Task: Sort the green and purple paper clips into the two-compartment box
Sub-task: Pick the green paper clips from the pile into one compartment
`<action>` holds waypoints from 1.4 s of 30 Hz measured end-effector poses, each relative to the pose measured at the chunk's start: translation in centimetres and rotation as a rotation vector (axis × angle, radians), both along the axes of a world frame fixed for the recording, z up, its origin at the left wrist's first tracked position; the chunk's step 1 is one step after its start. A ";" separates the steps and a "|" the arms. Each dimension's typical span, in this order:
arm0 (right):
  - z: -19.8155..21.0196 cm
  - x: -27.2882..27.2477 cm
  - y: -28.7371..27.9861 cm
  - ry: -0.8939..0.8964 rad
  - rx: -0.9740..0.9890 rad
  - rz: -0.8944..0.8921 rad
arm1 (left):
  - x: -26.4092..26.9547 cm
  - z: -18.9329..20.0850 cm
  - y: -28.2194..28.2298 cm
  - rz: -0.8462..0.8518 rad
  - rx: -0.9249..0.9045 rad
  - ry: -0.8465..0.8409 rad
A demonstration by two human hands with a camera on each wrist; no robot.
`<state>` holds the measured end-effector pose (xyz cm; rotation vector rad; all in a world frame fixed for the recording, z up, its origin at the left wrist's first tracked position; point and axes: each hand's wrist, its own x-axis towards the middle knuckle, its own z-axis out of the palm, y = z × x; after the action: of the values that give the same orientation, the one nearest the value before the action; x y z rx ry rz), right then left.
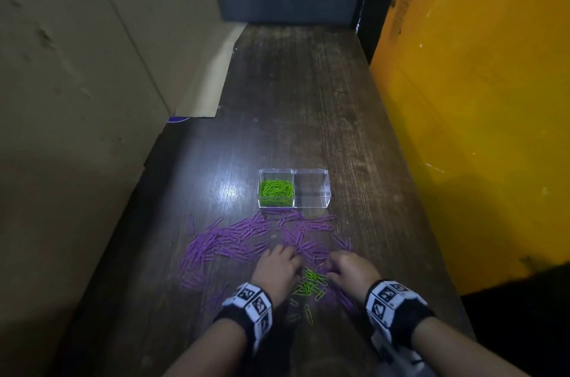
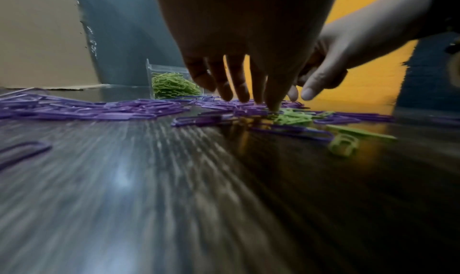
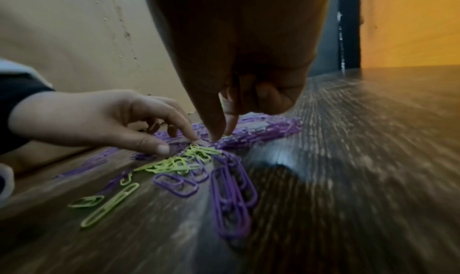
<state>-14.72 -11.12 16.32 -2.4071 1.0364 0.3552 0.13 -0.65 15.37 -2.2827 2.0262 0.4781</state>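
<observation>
Dark wood counter (image 1: 308, 98), cardboard left, yellow wall right. Clear box (image 1: 311, 174) mid-counter: left compartment green, right bare. Purple clips (image 1: 234, 240) spread nearer; green clips (image 1: 308, 282) near front edge between hands. Left hand (image 1: 276, 267) fingers straight, touching clips; right hand (image 1: 351, 268) curled, whether pinching unclear. Rake greens together, lift purple-free.

My head camera looked forward and down from high above the near end of the table (image 1: 308, 98), taking in its whole length out to the clear box (image 1: 294, 188) in the middle distance. My left wrist camera sat almost on the tabletop, facing far and slightly right past the left hand (image 2: 239, 48); my right wrist camera sat equally low, facing far and left past the right hand (image 3: 239, 62). All three views shared the green clips (image 1: 308, 282) (image 2: 293, 118) (image 3: 179, 161) lying between both hands.
</observation>
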 end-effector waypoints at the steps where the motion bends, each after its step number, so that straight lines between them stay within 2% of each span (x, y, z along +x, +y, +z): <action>1: -0.1 0.1 0.1 0.005 0.001 -0.005 | 0.2 0.0 -0.4 0.003 0.019 -0.016; 6: -0.3 -0.5 -0.9 -0.043 -0.033 -0.060 | 2.5 -0.4 -0.3 0.089 0.061 -0.076; 9: -0.2 -0.7 -0.3 -0.061 -0.062 0.001 | 3.2 0.1 -0.1 0.144 0.001 -0.044; 14: -0.8 0.2 0.8 0.010 -0.073 0.022 | 0.8 0.2 0.1 -0.106 0.049 0.128; 18: -1.4 0.6 0.0 0.032 -0.057 0.064 | 0.2 0.1 -0.7 -0.116 0.068 0.044; 21: -1.2 0.7 -0.3 -0.032 -0.002 0.078 | -0.1 0.2 -1.3 -0.116 0.090 -0.025; 22: -1.2 0.6 -0.6 -0.092 0.051 0.043 | -0.1 0.1 -1.4 -0.111 0.092 -0.019; 24: -0.7 0.4 -1.1 -0.237 0.202 -0.142 | 0.4 0.1 -1.5 -0.054 0.070 0.046; 29: 0.4 -0.7 -1.8 -0.721 0.846 -0.801 | 1.8 -0.1 -1.3 0.161 -0.020 0.360; 31: 0.6 -1.1 -1.6 -0.822 0.981 -0.901 | 2.0 0.3 -1.1 0.184 -0.013 0.452; 33: 0.6 -1.4 -1.4 -0.850 1.017 -0.915 | 1.9 0.5 -1.1 0.261 -0.002 0.566; 36: 0.7 -1.2 -1.3 -0.780 1.020 -0.905 | 2.3 -0.4 -1.3 0.469 -0.001 0.845; 39: 0.3 -1.0 -0.7 -0.505 0.902 -0.806 | 2.5 -1.1 -1.0 0.640 0.059 1.104; 40: 0.2 -1.0 -0.4 -0.395 0.842 -0.737 | 2.5 -1.2 -1.0 0.657 0.075 1.122; 42: -0.2 -0.5 0.3 -0.201 0.639 -0.571 | 2.8 -1.5 -1.0 0.624 0.076 1.022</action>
<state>-15.26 -10.79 16.09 -1.4794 1.2291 0.1917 2.93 -1.62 13.90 -2.8901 1.3177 2.0453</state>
